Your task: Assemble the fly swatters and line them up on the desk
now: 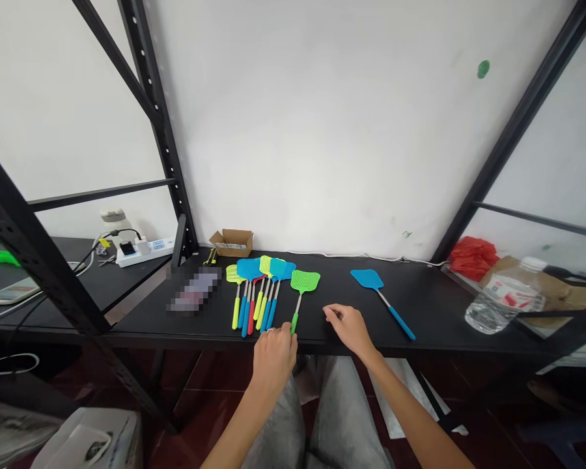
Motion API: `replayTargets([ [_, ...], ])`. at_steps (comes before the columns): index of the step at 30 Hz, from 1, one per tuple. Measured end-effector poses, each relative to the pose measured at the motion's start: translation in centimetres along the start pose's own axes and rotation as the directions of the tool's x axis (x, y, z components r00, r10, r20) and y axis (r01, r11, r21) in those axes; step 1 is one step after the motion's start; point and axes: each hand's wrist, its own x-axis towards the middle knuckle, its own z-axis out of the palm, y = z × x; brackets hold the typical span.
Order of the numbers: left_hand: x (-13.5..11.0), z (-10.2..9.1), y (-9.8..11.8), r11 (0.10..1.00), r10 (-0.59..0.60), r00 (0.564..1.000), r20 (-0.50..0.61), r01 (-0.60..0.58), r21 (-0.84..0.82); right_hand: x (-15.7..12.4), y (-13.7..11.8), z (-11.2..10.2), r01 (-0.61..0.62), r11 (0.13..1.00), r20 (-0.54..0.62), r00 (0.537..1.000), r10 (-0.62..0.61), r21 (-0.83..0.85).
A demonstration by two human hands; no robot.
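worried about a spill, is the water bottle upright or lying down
Lying down: the bottle rests on its side, white cap end pointing up and away from the camera.

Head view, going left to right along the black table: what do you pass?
power strip → swatter bundle → green swatter → blue swatter → bottle

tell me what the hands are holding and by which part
The left hand grips the green swatter by the end of its handle. The right hand holds nothing and rests on the table.
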Motion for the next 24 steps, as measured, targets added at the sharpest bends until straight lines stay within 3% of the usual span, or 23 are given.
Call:
replayTargets([
  [3,-0.3,-0.2,0.7,0.949,0.004,1.000,0.027,0.005,-0.314,0.7,-0.4,0.3,-0.166,0.926,0.056,0.986,0.157,0.338],
  [6,-0.7,-0.3,1.7,0.816,0.084,0.996,0.032,-0.051,-0.575,1.7,-0.9,0.2,-0.338,0.637,0.148,0.931,0.333,0.693],
  [8,-1.0,-0.3,2.2,0.763,0.125,0.990,0.071,-0.050,-0.644,2.3,-1.1,0.0,-0.354,0.429,0.184,0.903,0.389,0.831],
  [10,-1.1,-0.2,2.4,0.723,0.148,0.981,0.128,-0.019,-0.690,2.6,-1.3,-0.2,-0.334,0.320,0.181,0.887,0.424,0.886],
  [16,-1.1,-0.1,2.4,0.539,0.196,0.948,0.252,0.111,-0.835,1.2,-2.7,0.9,-0.311,0.256,0.199,0.902,0.382,0.915],
  [24,-0.5,0.2,2.3,0.433,0.102,0.985,0.137,0.080,-0.898,-1.6,-5.8,3.0,-0.356,0.302,0.307,0.931,0.198,0.884],
])
